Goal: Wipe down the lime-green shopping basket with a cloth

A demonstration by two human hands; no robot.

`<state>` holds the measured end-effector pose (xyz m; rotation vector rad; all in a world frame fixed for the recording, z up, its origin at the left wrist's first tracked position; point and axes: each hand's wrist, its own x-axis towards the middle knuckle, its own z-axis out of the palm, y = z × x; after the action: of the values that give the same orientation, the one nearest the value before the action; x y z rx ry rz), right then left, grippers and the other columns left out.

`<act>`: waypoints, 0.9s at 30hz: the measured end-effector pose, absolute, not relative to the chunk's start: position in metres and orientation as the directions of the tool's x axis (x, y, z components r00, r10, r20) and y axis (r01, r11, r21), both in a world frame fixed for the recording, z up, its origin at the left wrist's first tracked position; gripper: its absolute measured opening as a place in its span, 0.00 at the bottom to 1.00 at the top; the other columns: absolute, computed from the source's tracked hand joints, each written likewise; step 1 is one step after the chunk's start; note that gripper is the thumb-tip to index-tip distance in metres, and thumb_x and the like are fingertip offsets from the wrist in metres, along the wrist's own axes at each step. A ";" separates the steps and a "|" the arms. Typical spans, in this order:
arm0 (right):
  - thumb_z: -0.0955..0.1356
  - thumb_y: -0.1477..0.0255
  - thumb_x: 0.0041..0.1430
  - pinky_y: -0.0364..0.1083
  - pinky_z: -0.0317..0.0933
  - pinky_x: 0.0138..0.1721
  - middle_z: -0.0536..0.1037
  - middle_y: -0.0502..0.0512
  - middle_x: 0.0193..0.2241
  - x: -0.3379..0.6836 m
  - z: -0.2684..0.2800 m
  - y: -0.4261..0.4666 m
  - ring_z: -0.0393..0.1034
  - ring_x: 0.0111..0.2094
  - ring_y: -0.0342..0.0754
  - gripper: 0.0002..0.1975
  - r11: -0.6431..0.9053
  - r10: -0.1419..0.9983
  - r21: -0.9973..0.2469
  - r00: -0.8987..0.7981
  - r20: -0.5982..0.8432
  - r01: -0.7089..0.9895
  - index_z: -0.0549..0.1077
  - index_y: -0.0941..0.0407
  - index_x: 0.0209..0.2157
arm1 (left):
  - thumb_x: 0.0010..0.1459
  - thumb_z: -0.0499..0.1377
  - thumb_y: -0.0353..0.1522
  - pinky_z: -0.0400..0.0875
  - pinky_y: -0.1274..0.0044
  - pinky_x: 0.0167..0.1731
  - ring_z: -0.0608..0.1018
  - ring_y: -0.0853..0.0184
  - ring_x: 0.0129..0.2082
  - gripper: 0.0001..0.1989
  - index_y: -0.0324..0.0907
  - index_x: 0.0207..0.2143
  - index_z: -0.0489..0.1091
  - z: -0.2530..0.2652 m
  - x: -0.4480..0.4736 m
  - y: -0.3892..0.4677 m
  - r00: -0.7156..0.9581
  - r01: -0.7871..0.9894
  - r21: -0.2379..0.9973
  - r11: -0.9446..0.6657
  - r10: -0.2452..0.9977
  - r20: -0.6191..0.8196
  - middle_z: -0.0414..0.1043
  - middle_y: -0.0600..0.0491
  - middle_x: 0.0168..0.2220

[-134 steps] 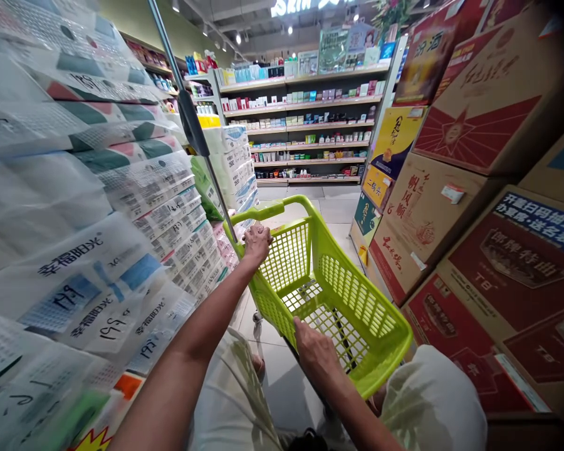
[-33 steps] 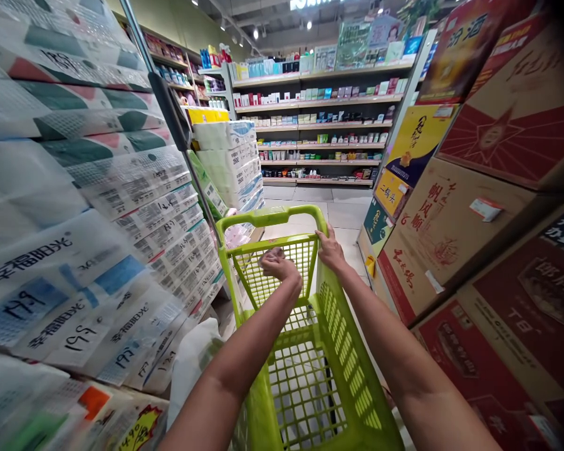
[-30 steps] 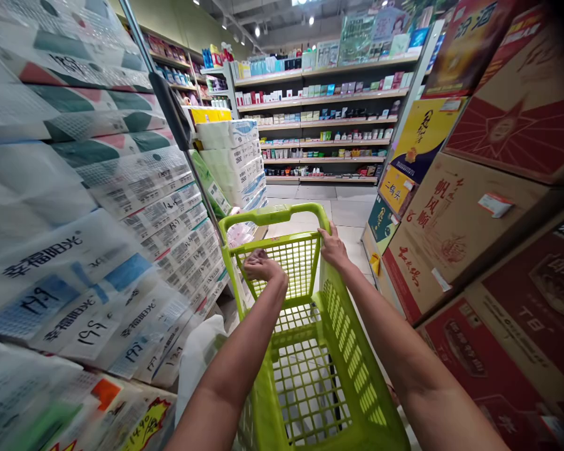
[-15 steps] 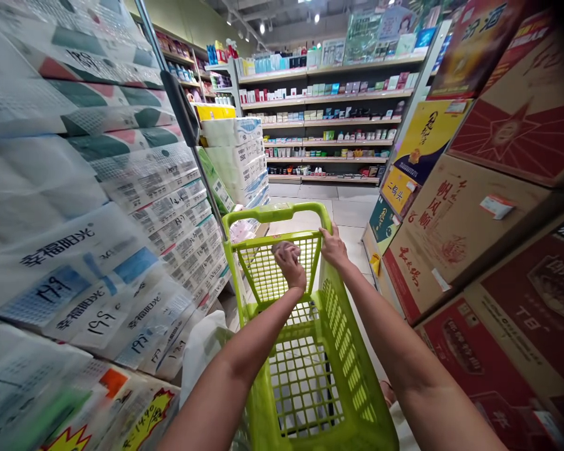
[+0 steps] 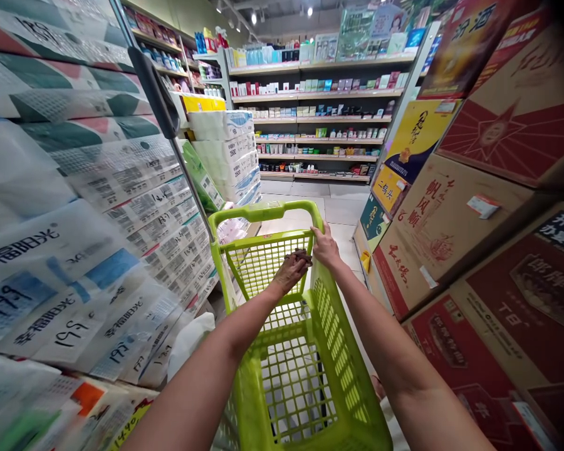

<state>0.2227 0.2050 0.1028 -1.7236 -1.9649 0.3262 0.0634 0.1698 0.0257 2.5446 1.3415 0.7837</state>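
A lime-green plastic shopping basket [image 5: 339,338] with lattice walls stands in front of me, its inside bare to the bottom grid. My left hand [image 5: 290,275] reaches into it, closed on a crumpled brownish cloth [image 5: 301,255] that lies against the inner wall near the far right corner. On that same corner, my right hand [image 5: 326,248] grips the basket's rim from outside. A long pull handle [image 5: 157,91], metal with a dark grip, rises from the basket's far left corner.
Stacked packs of tissue paper [image 5: 87,269] rise close on the left. Printed cartons [image 5: 442,213] are piled along the right. Beyond the tiled floor [image 5: 305,191], shelves [image 5: 319,97] of boxed goods span the back. A white plastic bag [image 5: 190,335] touches the basket's left side.
My left hand has moved with the cloth rightward along the basket's inside, closer to the right corner. My right hand keeps its hold on the rim. The view has shifted slightly.
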 end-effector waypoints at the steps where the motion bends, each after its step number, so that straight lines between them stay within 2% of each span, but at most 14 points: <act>1: 0.58 0.83 0.62 0.50 0.74 0.45 0.48 0.63 0.75 0.222 0.103 0.204 0.77 0.45 0.49 0.35 0.163 0.976 -0.494 -0.068 0.205 0.854 0.64 0.51 0.69 | 0.65 0.51 0.22 0.64 0.58 0.66 0.73 0.59 0.60 0.21 0.50 0.51 0.76 0.030 0.065 0.172 0.470 0.713 0.372 -0.595 0.799 0.376 0.73 0.46 0.54; 7: 0.59 0.80 0.65 0.51 0.75 0.48 0.47 0.61 0.75 0.223 0.104 0.203 0.76 0.49 0.51 0.32 0.169 0.975 -0.492 -0.073 0.208 0.854 0.64 0.51 0.69 | 0.66 0.49 0.22 0.66 0.54 0.64 0.72 0.55 0.60 0.23 0.48 0.55 0.74 0.044 0.067 0.176 0.371 0.733 0.371 -0.570 0.792 0.485 0.72 0.43 0.56; 11: 0.58 0.82 0.64 0.50 0.75 0.43 0.49 0.62 0.75 0.224 0.103 0.202 0.77 0.45 0.50 0.34 0.174 0.974 -0.511 -0.072 0.213 0.842 0.64 0.49 0.69 | 0.63 0.52 0.20 0.71 0.61 0.60 0.77 0.61 0.54 0.20 0.49 0.47 0.76 0.018 0.060 0.152 0.494 0.712 0.347 -0.611 0.786 0.371 0.73 0.47 0.51; 14: 0.58 0.82 0.64 0.50 0.74 0.43 0.48 0.62 0.75 0.223 0.104 0.200 0.77 0.45 0.50 0.34 0.180 0.972 -0.508 -0.073 0.225 0.842 0.64 0.48 0.69 | 0.63 0.53 0.20 0.71 0.61 0.60 0.76 0.61 0.55 0.18 0.48 0.46 0.75 0.019 0.061 0.150 0.524 0.731 0.317 -0.604 0.795 0.306 0.73 0.47 0.51; 17: 0.59 0.81 0.65 0.49 0.75 0.43 0.46 0.60 0.76 0.223 0.105 0.197 0.77 0.45 0.49 0.33 0.157 0.977 -0.508 -0.058 0.205 0.847 0.63 0.47 0.69 | 0.64 0.51 0.19 0.68 0.56 0.62 0.74 0.58 0.56 0.23 0.50 0.51 0.74 0.040 0.063 0.163 0.459 0.751 0.307 -0.584 0.797 0.393 0.73 0.46 0.53; 20: 0.59 0.82 0.65 0.50 0.75 0.45 0.47 0.61 0.75 0.224 0.107 0.194 0.77 0.48 0.51 0.33 0.155 0.978 -0.500 -0.059 0.202 0.852 0.63 0.48 0.69 | 0.61 0.55 0.19 0.69 0.57 0.62 0.75 0.57 0.55 0.21 0.50 0.49 0.75 0.047 0.053 0.164 0.381 0.763 0.343 -0.547 0.810 0.445 0.73 0.47 0.51; 24: 0.57 0.83 0.65 0.49 0.75 0.42 0.49 0.61 0.75 0.225 0.108 0.193 0.77 0.45 0.49 0.34 0.156 0.979 -0.520 -0.060 0.195 0.840 0.63 0.49 0.69 | 0.56 0.63 0.20 0.73 0.63 0.54 0.77 0.61 0.44 0.11 0.45 0.35 0.73 0.030 0.034 0.145 0.343 0.817 0.387 -0.428 0.900 0.271 0.73 0.50 0.40; 25: 0.57 0.83 0.64 0.49 0.75 0.41 0.49 0.61 0.75 0.225 0.107 0.194 0.77 0.45 0.49 0.34 0.155 0.979 -0.526 -0.060 0.194 0.836 0.64 0.49 0.69 | 0.56 0.64 0.20 0.74 0.63 0.53 0.77 0.61 0.43 0.10 0.45 0.33 0.72 0.030 0.031 0.142 0.337 0.830 0.384 -0.405 0.912 0.235 0.73 0.50 0.38; 27: 0.57 0.83 0.64 0.48 0.76 0.40 0.51 0.61 0.74 0.226 0.105 0.195 0.77 0.44 0.48 0.34 0.158 0.978 -0.534 -0.057 0.201 0.831 0.65 0.49 0.69 | 0.57 0.63 0.20 0.74 0.61 0.53 0.77 0.59 0.45 0.11 0.45 0.36 0.73 0.039 0.028 0.145 0.356 0.833 0.352 -0.428 0.900 0.251 0.73 0.49 0.41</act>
<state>0.2257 0.1950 0.1053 -1.7128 -1.9284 0.3765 0.0279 0.1446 0.0389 2.4481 1.5794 0.6154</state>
